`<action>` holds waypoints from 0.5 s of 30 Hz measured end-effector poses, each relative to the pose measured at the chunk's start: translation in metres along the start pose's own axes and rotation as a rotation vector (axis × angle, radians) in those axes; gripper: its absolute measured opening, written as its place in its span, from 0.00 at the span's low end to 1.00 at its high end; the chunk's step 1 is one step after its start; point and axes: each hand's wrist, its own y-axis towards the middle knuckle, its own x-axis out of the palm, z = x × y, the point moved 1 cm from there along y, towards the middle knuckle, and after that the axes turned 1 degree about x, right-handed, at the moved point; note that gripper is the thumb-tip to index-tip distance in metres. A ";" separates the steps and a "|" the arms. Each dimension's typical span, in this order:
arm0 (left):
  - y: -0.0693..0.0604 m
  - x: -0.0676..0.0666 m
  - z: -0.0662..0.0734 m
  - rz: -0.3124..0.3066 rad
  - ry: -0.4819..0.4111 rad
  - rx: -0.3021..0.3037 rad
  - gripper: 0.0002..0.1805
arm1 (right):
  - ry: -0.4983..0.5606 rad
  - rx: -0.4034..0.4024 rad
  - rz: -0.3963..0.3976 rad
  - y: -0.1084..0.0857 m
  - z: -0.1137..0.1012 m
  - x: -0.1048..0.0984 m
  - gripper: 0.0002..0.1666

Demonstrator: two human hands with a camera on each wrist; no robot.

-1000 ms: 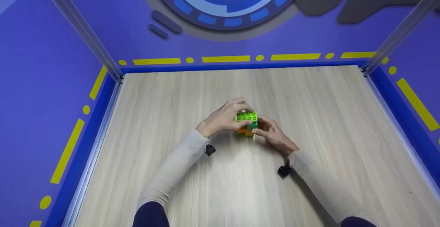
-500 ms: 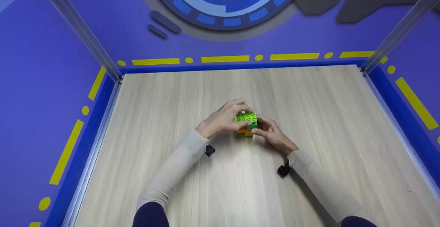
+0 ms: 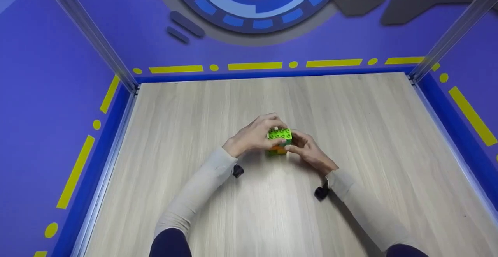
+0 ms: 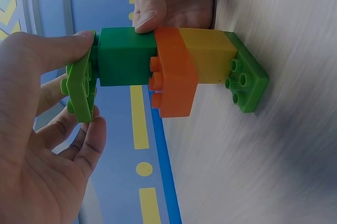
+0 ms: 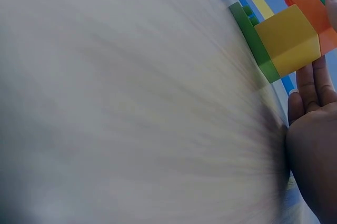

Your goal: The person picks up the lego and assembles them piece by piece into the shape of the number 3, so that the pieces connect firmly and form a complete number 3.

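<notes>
A small tower of toy building bricks stands on the table. From the bottom, it has a thin green brick (image 4: 255, 81), a yellow brick (image 4: 210, 55), an orange brick (image 4: 178, 84) and a dark green brick (image 4: 125, 58). My left hand (image 3: 255, 133) pinches a thin light green brick (image 3: 280, 134) by its edges at the top. In the left wrist view that brick sits tilted against the dark green one, with a small gap between them. My right hand (image 3: 310, 154) grips the tower's side, its thumb on the dark green brick and its fingers behind.
The wooden table (image 3: 249, 214) extends around the tower. Blue walls with yellow markings (image 3: 255, 66) and metal corner posts (image 3: 83, 27) enclose its back and sides. Black wrist cameras (image 3: 238, 170) hang under both sleeves.
The light green brick has shifted slightly down and toward me, covering more of the dark green brick in the head view. Both hands keep their places almost unchanged.
</notes>
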 end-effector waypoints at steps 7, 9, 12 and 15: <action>0.000 0.001 0.000 -0.004 0.003 -0.001 0.18 | -0.007 0.007 0.004 0.000 0.000 0.000 0.31; 0.001 0.001 0.001 -0.004 0.009 0.000 0.17 | -0.002 0.004 0.002 -0.001 0.000 -0.001 0.31; 0.001 0.001 0.000 0.000 0.018 0.006 0.17 | 0.003 -0.005 -0.007 -0.001 -0.001 0.000 0.31; 0.001 0.003 0.000 0.007 0.021 0.015 0.16 | 0.005 -0.016 -0.018 -0.001 0.000 0.000 0.30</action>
